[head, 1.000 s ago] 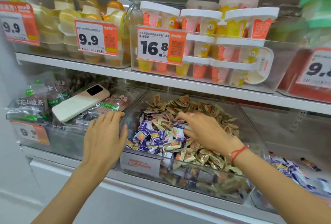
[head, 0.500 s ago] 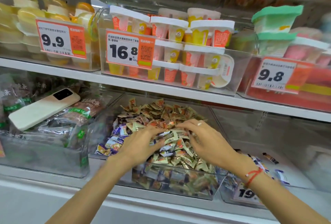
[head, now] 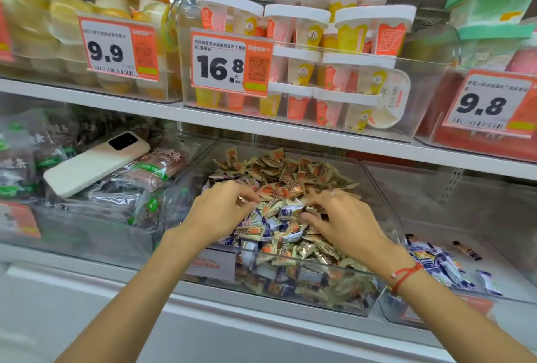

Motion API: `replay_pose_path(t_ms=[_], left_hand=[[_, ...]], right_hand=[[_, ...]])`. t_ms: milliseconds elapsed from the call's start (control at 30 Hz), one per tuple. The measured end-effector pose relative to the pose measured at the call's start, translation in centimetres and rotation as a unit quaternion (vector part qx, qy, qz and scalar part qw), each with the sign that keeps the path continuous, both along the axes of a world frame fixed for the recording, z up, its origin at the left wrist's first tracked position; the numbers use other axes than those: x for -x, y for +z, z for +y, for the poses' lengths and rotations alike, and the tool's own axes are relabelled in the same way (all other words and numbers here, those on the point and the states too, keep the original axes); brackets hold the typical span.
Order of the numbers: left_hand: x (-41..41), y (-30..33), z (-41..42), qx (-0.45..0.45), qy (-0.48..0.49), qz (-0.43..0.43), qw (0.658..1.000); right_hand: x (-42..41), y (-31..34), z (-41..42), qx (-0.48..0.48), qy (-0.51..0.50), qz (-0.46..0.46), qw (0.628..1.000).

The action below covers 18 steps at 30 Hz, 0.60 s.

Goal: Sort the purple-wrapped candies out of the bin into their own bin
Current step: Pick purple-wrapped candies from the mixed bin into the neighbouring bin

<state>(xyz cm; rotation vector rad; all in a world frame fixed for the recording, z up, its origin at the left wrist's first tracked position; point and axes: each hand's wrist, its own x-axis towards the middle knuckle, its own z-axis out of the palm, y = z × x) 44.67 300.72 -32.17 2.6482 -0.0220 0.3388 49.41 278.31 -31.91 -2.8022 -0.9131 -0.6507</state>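
A clear bin [head: 382, 188] on the lower shelf holds a heap of gold-and-orange candies [head: 293, 171] with purple-wrapped candies [head: 286, 213] mixed in near the front. Both hands are in this heap. My left hand [head: 219, 210] has curled fingers, its fingertips pinching a wrapper at the pile's left. My right hand [head: 347, 221], a red string on its wrist, curls its fingers and thumb round a candy at the middle. The clear bin to the right [head: 499, 258] holds several purple-wrapped candies [head: 436, 261] near its front left.
A white phone [head: 93, 163] lies on dark snack packs in the bin at the left. The shelf above [head: 290, 127] carries bins of pudding cups with orange price tags [head: 231, 62]. One dark candy bar [head: 467, 250] lies in the right bin.
My left hand left the bin's front left corner and moved into the candy pile. My right hand shifted right. Both hands now work the pile close together. The view moved closer.
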Motion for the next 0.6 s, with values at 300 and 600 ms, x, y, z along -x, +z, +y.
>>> replay_pose_path(t_ms=[300, 600], left_hand=[[0.3, -0.6, -0.8, -0.074, 0.006, 0.08, 0.994], [0.4, -1.0, -1.2, -0.039, -0.046, 0.058, 0.996]], right_hand=[[-0.8, 0.6, 2.0, 0.12, 0.142, -0.026, 0.982], [-0.7, 1.3, -1.5, 0.062, 0.126, -0.036, 0.989]])
